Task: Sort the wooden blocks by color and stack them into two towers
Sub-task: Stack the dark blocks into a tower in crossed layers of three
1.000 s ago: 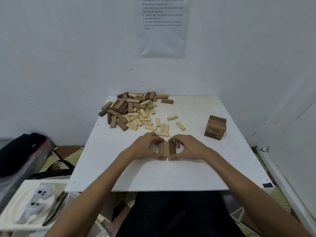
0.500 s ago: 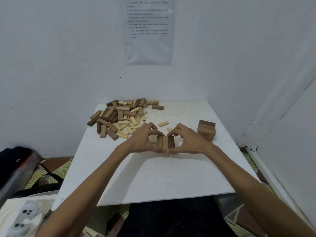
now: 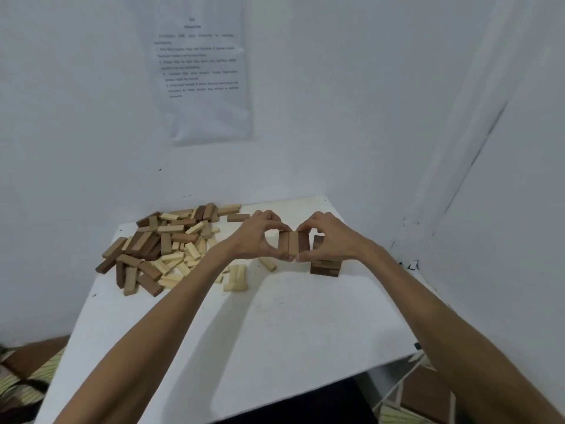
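The left hand (image 3: 258, 238) and right hand (image 3: 330, 241) together pinch a row of three brown blocks (image 3: 293, 244), the left on its 9 o'clock side, the right on its 3 o'clock side. The short brown tower (image 3: 325, 268) stands at 3 o'clock of the row, partly behind the right hand. The mixed pile (image 3: 165, 246) lies at 10 o'clock on the table (image 3: 260, 332)
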Motion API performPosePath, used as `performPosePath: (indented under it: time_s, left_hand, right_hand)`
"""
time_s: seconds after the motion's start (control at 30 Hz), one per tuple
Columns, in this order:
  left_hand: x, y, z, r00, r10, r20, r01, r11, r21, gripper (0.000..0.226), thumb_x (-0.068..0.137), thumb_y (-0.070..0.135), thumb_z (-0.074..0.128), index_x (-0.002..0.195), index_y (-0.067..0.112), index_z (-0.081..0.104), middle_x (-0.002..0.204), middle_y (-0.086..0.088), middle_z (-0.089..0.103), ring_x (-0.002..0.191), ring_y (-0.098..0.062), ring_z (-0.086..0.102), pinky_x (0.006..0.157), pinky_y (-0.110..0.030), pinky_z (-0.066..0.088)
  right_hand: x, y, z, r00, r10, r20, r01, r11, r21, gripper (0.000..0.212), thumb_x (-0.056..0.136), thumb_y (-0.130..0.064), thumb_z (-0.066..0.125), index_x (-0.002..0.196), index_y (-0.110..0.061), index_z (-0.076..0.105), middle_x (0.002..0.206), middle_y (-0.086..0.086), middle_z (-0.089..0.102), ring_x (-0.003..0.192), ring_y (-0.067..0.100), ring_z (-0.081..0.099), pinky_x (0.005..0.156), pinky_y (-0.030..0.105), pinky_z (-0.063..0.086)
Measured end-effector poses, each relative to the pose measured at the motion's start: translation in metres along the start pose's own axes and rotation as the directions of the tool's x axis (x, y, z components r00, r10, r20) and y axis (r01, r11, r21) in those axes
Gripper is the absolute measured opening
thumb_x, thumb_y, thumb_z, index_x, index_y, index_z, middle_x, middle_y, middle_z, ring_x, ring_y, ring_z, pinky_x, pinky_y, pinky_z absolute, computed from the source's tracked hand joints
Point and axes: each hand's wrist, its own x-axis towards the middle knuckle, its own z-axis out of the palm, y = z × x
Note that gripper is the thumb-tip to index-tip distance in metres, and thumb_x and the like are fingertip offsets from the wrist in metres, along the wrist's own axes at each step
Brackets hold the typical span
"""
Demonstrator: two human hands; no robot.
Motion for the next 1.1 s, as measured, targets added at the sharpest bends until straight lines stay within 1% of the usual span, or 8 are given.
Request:
performPosePath:
  time_s: [0.17,0.37,0.43,0.57,0.73,0.8,0.9,1.1]
  left_hand:
    - [0.034,0.014,0.015,0.999,0.023,0.042,-0.022,0.999,-0.025,0.063,0.066,0.061,0.086,0.122,0.041,0.065,0.112,0.017,0.047,0.109,-0.008,0.038,0.101,-0.034,0.035]
    - [0.063,0.020,0.034,0.994,0.031,0.105,-0.030,1.000,-0.006,0.062,0.072,0.057,0.082,0.128,0.039,0.063,0.120,0.012,0.049,0.115,-0.012,0.038,0.104,-0.041,0.036]
    - [0.067,0.021,0.037,0.993,0.032,0.118,-0.032,0.999,-0.001,0.061,0.074,0.055,0.082,0.129,0.039,0.062,0.122,0.011,0.049,0.117,-0.012,0.037,0.105,-0.041,0.036]
    - [0.072,0.024,0.041,0.987,0.023,0.157,-0.022,1.000,-0.004,0.072,0.063,0.068,0.074,0.128,0.040,0.062,0.123,0.014,0.049,0.117,-0.011,0.037,0.105,-0.042,0.036]
    - [0.075,0.025,0.044,0.985,0.021,0.169,-0.020,1.000,-0.003,0.082,0.055,0.077,0.066,0.128,0.040,0.062,0.125,0.014,0.049,0.118,-0.010,0.038,0.106,-0.042,0.035]
    - [0.075,0.025,0.044,0.985,0.017,0.173,-0.016,1.000,-0.005,0.084,0.054,0.078,0.064,0.128,0.040,0.062,0.126,0.014,0.049,0.119,-0.011,0.038,0.106,-0.042,0.035]
    - [0.076,0.023,0.046,0.982,0.010,0.190,-0.007,1.000,-0.014,0.078,0.057,0.074,0.068,0.128,0.041,0.062,0.128,0.015,0.049,0.121,-0.010,0.038,0.108,-0.043,0.035]
    - [0.076,0.021,0.048,0.980,0.013,0.196,-0.009,1.000,-0.019,0.068,0.066,0.064,0.073,0.128,0.041,0.061,0.129,0.016,0.049,0.122,-0.009,0.038,0.108,-0.045,0.035]
  right_hand:
    - [-0.010,0.033,-0.014,0.998,0.061,-0.033,-0.060,0.997,0.047,0.061,0.067,-0.055,0.086,0.121,-0.040,0.061,0.117,-0.015,0.051,0.112,0.001,0.044,0.093,0.024,0.043]
    - [-0.019,0.057,-0.024,0.993,0.113,-0.020,-0.112,0.992,0.055,0.060,0.073,-0.048,0.086,0.126,-0.036,0.061,0.113,-0.022,0.048,0.110,0.003,0.046,0.091,0.024,0.042]
    - [-0.021,0.061,-0.025,0.992,0.126,-0.014,-0.125,0.990,0.062,0.060,0.074,-0.045,0.087,0.127,-0.034,0.061,0.114,-0.021,0.049,0.108,0.001,0.046,0.088,0.020,0.039]
    - [-0.024,0.065,-0.027,0.990,0.142,-0.001,-0.141,0.988,0.067,0.058,0.078,-0.040,0.086,0.129,-0.030,0.061,0.121,-0.012,0.051,0.103,-0.006,0.045,0.079,0.009,0.034]
    - [-0.025,0.067,-0.028,0.988,0.157,0.016,-0.157,0.986,0.062,0.058,0.079,-0.039,0.086,0.130,-0.028,0.060,0.122,-0.012,0.051,0.101,-0.006,0.045,0.077,0.008,0.034]
    - [-0.025,0.068,-0.028,0.987,0.161,0.024,-0.162,0.985,0.057,0.059,0.079,-0.041,0.085,0.131,-0.028,0.060,0.124,-0.012,0.050,0.103,0.000,0.047,0.080,0.010,0.035]
    - [-0.023,0.070,-0.026,0.985,0.171,0.037,-0.173,0.984,0.049,0.062,0.077,-0.045,0.085,0.131,-0.033,0.058,0.128,-0.012,0.051,0.111,0.012,0.050,0.087,0.022,0.042]
    - [-0.024,0.070,-0.024,0.983,0.180,0.033,-0.181,0.983,0.042,0.065,0.077,-0.047,0.085,0.133,-0.032,0.057,0.128,-0.013,0.051,0.112,0.012,0.050,0.089,0.026,0.042]
